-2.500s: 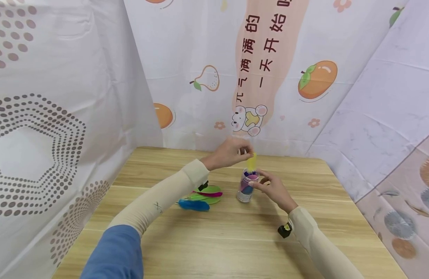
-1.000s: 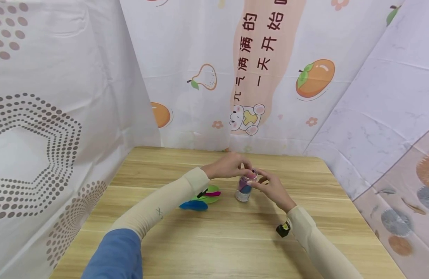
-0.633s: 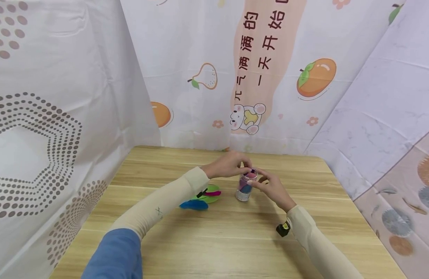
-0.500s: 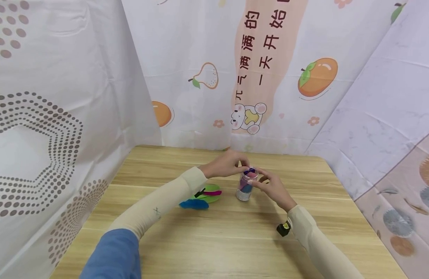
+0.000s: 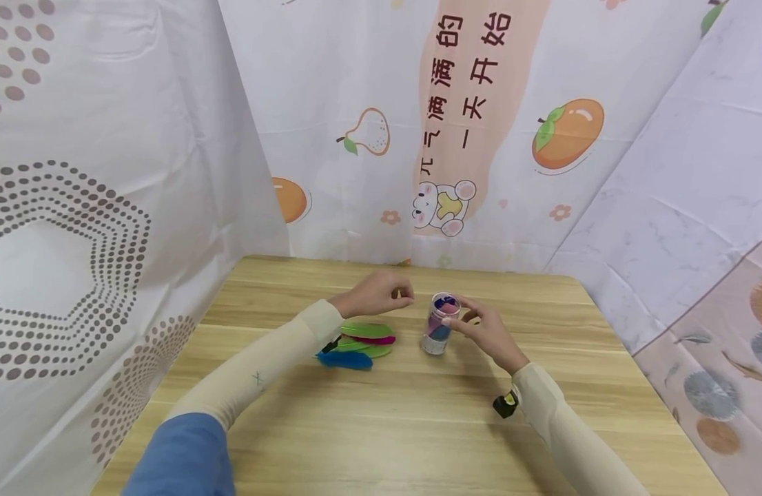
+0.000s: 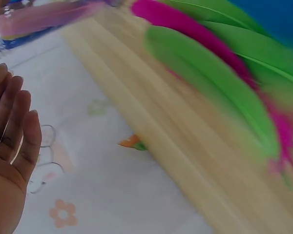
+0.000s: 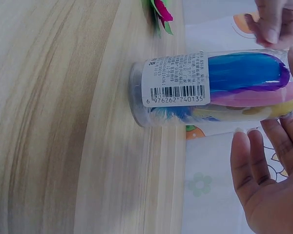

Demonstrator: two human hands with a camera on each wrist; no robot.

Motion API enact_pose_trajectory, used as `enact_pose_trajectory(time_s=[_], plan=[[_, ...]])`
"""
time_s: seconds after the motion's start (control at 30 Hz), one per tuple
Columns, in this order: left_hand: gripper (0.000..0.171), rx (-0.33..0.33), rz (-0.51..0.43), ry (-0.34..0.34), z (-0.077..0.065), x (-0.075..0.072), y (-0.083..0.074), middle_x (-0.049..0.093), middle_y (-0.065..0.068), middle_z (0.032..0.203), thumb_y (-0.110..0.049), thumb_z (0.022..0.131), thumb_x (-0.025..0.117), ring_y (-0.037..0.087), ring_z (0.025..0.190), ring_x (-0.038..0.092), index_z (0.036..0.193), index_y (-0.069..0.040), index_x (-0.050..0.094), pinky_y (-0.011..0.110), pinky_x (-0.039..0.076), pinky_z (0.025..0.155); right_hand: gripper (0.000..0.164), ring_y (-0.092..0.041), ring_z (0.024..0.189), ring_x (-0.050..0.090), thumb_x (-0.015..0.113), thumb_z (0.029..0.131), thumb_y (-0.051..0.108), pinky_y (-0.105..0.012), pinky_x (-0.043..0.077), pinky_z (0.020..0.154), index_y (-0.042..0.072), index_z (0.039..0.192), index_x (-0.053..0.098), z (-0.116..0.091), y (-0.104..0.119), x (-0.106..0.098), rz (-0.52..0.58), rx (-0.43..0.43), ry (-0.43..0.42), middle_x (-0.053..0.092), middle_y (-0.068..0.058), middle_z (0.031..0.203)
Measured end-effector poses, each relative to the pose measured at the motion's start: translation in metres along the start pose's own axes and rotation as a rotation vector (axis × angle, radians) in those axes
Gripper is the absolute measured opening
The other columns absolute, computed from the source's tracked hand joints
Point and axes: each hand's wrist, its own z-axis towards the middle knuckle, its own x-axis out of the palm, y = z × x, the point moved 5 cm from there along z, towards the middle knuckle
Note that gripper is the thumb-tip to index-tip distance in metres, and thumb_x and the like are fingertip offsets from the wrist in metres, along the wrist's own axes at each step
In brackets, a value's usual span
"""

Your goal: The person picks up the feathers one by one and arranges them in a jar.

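A clear plastic jar (image 5: 439,331) stands upright on the wooden table. Blue, purple, pink and yellow feathers (image 7: 244,78) fill it, and a white barcode label (image 7: 176,80) is stuck near its base. My right hand (image 5: 489,337) grips the jar near its rim, thumb in front and fingers behind. To the left of the jar, my left hand (image 5: 377,295) hovers with loosely bent fingers and holds nothing. Below that hand lies a small pile of loose feathers: green ones (image 5: 365,331), a magenta one (image 6: 200,34) and a blue one (image 5: 346,360).
The wooden table (image 5: 381,427) reaches back to a white printed curtain (image 5: 331,200). More patterned curtains hang along the left and right sides. A small black camera (image 5: 505,405) is strapped to my right wrist.
A yellow feather that my left hand held above the jar went down into it. The left hand then let go and moved left, toward the loose feathers. The right hand keeps its grip on the jar.
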Motion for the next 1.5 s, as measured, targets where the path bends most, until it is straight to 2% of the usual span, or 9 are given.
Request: enact_pose_trajectory(time_s=[0.17, 0.37, 0.53, 0.77, 1.0, 1.5], plan=[[0.009, -0.037, -0.007, 0.021, -0.017, 0.006, 0.018, 0.07, -0.011, 0.092, -0.021, 0.1, 0.071, 0.004, 0.08, 0.062, 0.098, -0.016, 0.078, 0.023, 0.053, 0.074, 0.073, -0.035, 0.103, 0.059, 0.08, 0.087, 0.052, -0.044, 0.054, 0.075, 0.02, 0.148, 0.057, 0.001, -0.001, -0.001, -0.002, -0.005, 0.0, 0.062, -0.015, 0.124], [0.01, -0.062, 0.003, 0.078, -0.031, 0.013, 0.031, 0.072, -0.007, 0.093, -0.016, 0.098, 0.072, 0.007, 0.078, 0.063, 0.101, -0.01, 0.079, 0.026, 0.054, 0.073, 0.071, -0.032, 0.107, 0.059, 0.079, 0.088, 0.051, -0.054, 0.055, 0.08, 0.021, 0.148, 0.057, 0.001, 0.001, -0.003, 0.004, -0.018, -0.001, 0.061, -0.013, 0.129], [0.01, -0.08, 0.023, 0.115, -0.04, 0.02, 0.042, 0.072, -0.008, 0.093, -0.021, 0.098, 0.073, 0.008, 0.08, 0.064, 0.1, -0.013, 0.078, 0.026, 0.055, 0.074, 0.072, -0.032, 0.107, 0.059, 0.079, 0.088, 0.051, -0.053, 0.055, 0.081, 0.02, 0.148, 0.057, 0.002, 0.002, -0.004, 0.0, -0.013, -0.007, 0.06, -0.012, 0.13], [0.011, -0.128, 0.059, 0.163, -0.054, 0.035, 0.059, 0.071, -0.009, 0.096, -0.028, 0.095, 0.077, 0.008, 0.088, 0.064, 0.1, -0.018, 0.076, 0.028, 0.054, 0.079, 0.068, -0.035, 0.105, 0.059, 0.081, 0.087, 0.05, -0.06, 0.054, 0.082, 0.021, 0.145, 0.06, 0.002, 0.002, 0.0, 0.025, -0.015, 0.001, 0.061, -0.011, 0.128], [0.017, -0.151, 0.094, 0.234, -0.057, 0.046, 0.064, 0.071, -0.01, 0.099, -0.03, 0.092, 0.08, 0.008, 0.092, 0.064, 0.103, -0.019, 0.076, 0.029, 0.053, 0.082, 0.069, -0.036, 0.107, 0.058, 0.08, 0.087, 0.049, -0.06, 0.053, 0.083, 0.022, 0.147, 0.058, -0.002, 0.001, 0.001, 0.035, 0.009, 0.009, 0.06, -0.014, 0.127], [0.025, -0.173, 0.136, 0.271, -0.054, 0.053, 0.061, 0.07, -0.006, 0.103, -0.03, 0.089, 0.083, 0.011, 0.097, 0.062, 0.109, -0.017, 0.074, 0.031, 0.053, 0.088, 0.071, -0.036, 0.106, 0.059, 0.08, 0.086, 0.052, -0.054, 0.055, 0.08, 0.022, 0.147, 0.058, 0.0, 0.0, 0.0, 0.009, 0.005, 0.006, 0.06, -0.013, 0.127]])
